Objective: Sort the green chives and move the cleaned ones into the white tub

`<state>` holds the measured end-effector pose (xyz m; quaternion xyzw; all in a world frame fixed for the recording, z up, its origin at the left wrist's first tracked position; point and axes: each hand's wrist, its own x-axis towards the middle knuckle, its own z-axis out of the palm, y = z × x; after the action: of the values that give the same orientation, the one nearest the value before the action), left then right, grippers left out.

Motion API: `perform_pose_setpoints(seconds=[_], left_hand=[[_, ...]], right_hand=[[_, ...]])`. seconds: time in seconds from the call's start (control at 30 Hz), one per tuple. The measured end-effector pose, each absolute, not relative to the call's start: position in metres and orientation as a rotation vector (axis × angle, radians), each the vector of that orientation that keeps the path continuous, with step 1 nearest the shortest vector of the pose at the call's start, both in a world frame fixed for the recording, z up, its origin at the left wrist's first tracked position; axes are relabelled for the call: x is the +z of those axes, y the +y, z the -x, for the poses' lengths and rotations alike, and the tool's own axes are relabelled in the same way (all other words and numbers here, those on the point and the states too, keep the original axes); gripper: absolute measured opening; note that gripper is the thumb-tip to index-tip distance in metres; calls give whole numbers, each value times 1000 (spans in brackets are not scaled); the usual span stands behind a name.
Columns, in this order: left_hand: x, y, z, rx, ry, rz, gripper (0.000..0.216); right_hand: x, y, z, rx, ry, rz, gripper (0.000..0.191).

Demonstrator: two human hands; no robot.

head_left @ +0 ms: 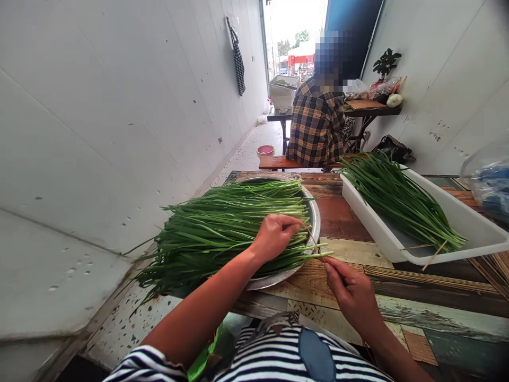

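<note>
A thin bamboo skewer (313, 239) slants between my two hands. My right hand (353, 292) pinches its near end, beside the basin's right rim. At the far end, the closed fingertips of my left hand (274, 236) meet the skewer, above the chive stalks; whether a stalk is also between them is hidden. A few pale chive ends (324, 253) cross the skewer close to my right fingers. Beneath my left hand, a big heap of green garlic chives (207, 223) lies in a round metal basin (316, 212), leaves hanging over the left side.
On the right, a white tray (368, 225) holds more chives (401, 196) with a skewer across their stalks. Loose skewers (491, 273) lie beside it, near a clear plastic bag (487, 180). Ahead, a person in a plaid shirt (318, 122) sits on a bench (274, 162).
</note>
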<state>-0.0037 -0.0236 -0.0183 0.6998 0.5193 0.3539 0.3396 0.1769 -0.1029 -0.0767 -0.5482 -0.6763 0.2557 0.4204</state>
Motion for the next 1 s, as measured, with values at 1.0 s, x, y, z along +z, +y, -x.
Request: perform_pose_setpoints(seconds=[1.0], left_hand=[[1,-22,13,225,1490,-2597,14]], right_hand=[[-77,-109,-179,684,-1683,1337,31]])
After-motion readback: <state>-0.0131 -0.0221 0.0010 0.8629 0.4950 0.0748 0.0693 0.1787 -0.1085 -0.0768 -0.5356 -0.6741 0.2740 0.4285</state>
